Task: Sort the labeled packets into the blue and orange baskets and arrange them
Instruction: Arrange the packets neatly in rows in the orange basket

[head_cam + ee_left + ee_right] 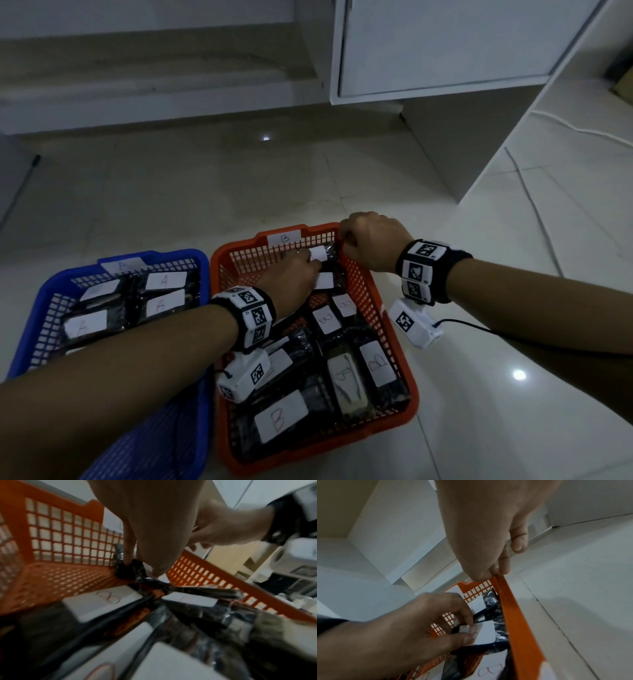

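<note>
The orange basket (pixel 376 308) (pixel 68 534) (pixel 518 628), tagged B, holds several dark packets with white B labels (pixel 281 418). To its left, the blue basket (pixel 44 298) holds packets labelled A (pixel 164 281). My left hand (pixel 315 265) (pixel 137 561) (pixel 471 631) reaches into the far right of the orange basket. Its thumb and fingers pinch the edge of a B packet (pixel 327 281) (pixel 485 631) lying there. My right hand (pixel 346 240) (pixel 494 573) pinches the rim at the orange basket's far right corner. Another labelled packet (pixel 318 254) (pixel 477 604) lies just beyond, against the far wall.
Both baskets sit on a pale tiled floor (pixel 205 192). A white cabinet (pixel 445 51) hangs beyond them. A raised white tiled ledge (pixel 548 240) with a cable (pixel 534 205) runs along the right side.
</note>
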